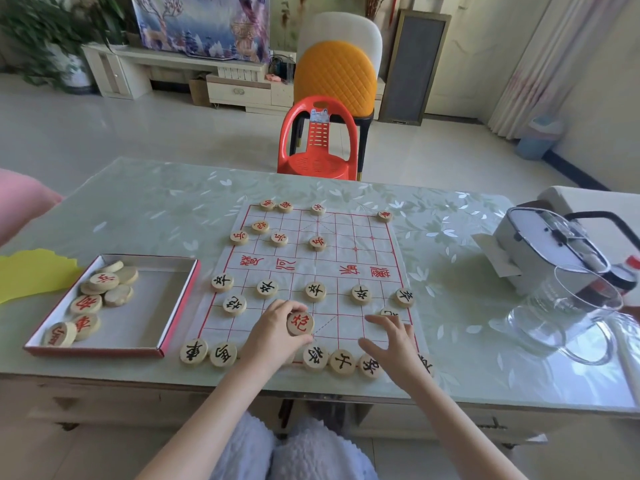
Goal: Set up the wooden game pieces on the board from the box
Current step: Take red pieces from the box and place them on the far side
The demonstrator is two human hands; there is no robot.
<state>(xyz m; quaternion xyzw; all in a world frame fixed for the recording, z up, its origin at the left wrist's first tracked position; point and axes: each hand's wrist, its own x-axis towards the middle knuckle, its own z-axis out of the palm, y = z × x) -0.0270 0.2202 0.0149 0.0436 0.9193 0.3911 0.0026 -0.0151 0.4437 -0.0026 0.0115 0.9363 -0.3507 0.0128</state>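
Observation:
A white paper board [346,261] with red grid lines lies on the table. Round wooden pieces with black characters stand in rows on its near half; several red-lettered ones stand on the far half. My left hand [277,334] is shut on a red-lettered piece [300,323], held above the near middle of the board. Over the board's near right part my right hand [394,337] hovers with fingers spread, partly covering a black-lettered piece [389,312]. An open red-edged box [173,306] to the left holds several more pieces [100,282].
A glass pitcher [568,313] and a white appliance [547,244] stand at the table's right. A yellow sheet [31,271] lies left of the box. A red plastic chair [318,143] stands beyond the far table edge.

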